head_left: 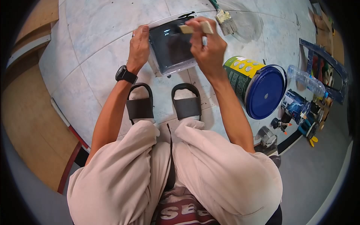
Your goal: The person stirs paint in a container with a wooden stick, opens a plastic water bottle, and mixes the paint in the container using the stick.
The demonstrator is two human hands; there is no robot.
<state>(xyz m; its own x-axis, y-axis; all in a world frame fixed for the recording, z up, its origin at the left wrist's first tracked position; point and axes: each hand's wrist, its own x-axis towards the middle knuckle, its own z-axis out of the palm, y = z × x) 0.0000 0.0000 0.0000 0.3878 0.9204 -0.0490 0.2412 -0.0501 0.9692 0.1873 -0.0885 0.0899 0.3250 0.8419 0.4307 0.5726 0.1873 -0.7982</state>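
Note:
A clear plastic container [154, 67] with a dark, glossy inside stands on the tiled floor in front of my feet. My left hand [139, 47] grips its left rim, fingers closed over the edge. Above the container's right side, my right hand [209, 45] is closed round a paintbrush [185, 29] with a pale wooden handle. The brush's dark tip points left over the dark surface; motion blurs it, so I cannot tell whether it touches. A second brush [226, 21], green-handled with paint-crusted bristles, lies on the floor at the upper right.
A paint bucket [267, 92] with a blue lid lies on its side right of my feet. Beyond it are a plastic bottle [307, 80], a dark blue frame [339, 71] and a blue can [294, 105]. Wooden boards [37, 127] stand at the left.

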